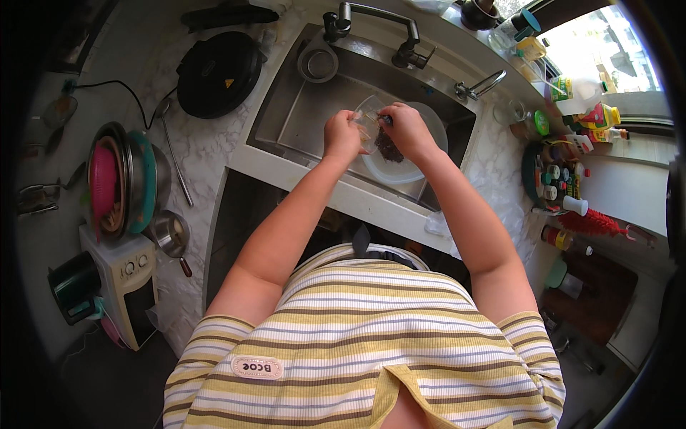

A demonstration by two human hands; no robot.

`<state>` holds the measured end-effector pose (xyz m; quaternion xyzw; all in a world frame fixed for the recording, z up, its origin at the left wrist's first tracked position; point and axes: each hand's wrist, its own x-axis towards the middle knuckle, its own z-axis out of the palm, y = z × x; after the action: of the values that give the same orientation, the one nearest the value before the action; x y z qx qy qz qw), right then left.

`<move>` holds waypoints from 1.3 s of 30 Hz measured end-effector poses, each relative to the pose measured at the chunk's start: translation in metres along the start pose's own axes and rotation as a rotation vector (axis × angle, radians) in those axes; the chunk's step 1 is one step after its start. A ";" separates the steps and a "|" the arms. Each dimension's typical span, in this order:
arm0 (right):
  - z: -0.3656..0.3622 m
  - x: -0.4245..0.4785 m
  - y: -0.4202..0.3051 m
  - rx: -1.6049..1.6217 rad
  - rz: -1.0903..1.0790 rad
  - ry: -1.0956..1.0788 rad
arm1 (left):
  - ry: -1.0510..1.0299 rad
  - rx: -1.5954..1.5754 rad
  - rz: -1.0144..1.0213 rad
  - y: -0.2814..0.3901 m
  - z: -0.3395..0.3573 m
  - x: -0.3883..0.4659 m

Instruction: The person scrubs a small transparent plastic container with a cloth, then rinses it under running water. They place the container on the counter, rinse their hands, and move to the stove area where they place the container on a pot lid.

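Observation:
My left hand [343, 135] grips a clear, see-through container [371, 103], tilted above the sink. Its exact shape is partly hidden behind my fingers. My right hand [408, 127] is closed on a small dark object [385, 120] at the container's right side; most of it is covered, so I cannot tell what it is. Thin yellowish pieces show between the two hands. Under them, a translucent plastic bowl [396, 177] sits in the stainless steel sink [300, 115]. Dark brown, crumbly-looking matter [387, 147] lies in the bowl.
A faucet [410, 53], a drain strainer [318, 64] and a smaller curved tap [477, 88] line the sink's back. On the left are a round black electric griddle [220, 75], a long-handled spoon [177, 155] and stacked basins [142, 182]. Several bottles [557, 177] crowd the right.

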<state>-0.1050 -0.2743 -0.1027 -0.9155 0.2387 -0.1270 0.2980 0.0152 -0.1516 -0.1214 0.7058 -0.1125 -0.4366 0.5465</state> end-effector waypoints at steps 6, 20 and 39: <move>-0.008 -0.010 0.013 0.572 0.598 0.024 | -0.051 -0.199 -0.067 -0.002 -0.007 -0.004; -0.042 0.016 -0.002 -0.083 0.223 -0.250 | -0.838 -0.634 -0.366 0.016 -0.031 -0.008; -0.078 0.045 -0.047 0.128 0.019 -0.399 | -0.581 -0.710 0.048 -0.003 -0.010 -0.016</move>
<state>-0.0788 -0.3018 -0.0090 -0.8995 0.1749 0.0447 0.3979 0.0124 -0.1335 -0.1156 0.3201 -0.1209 -0.6150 0.7104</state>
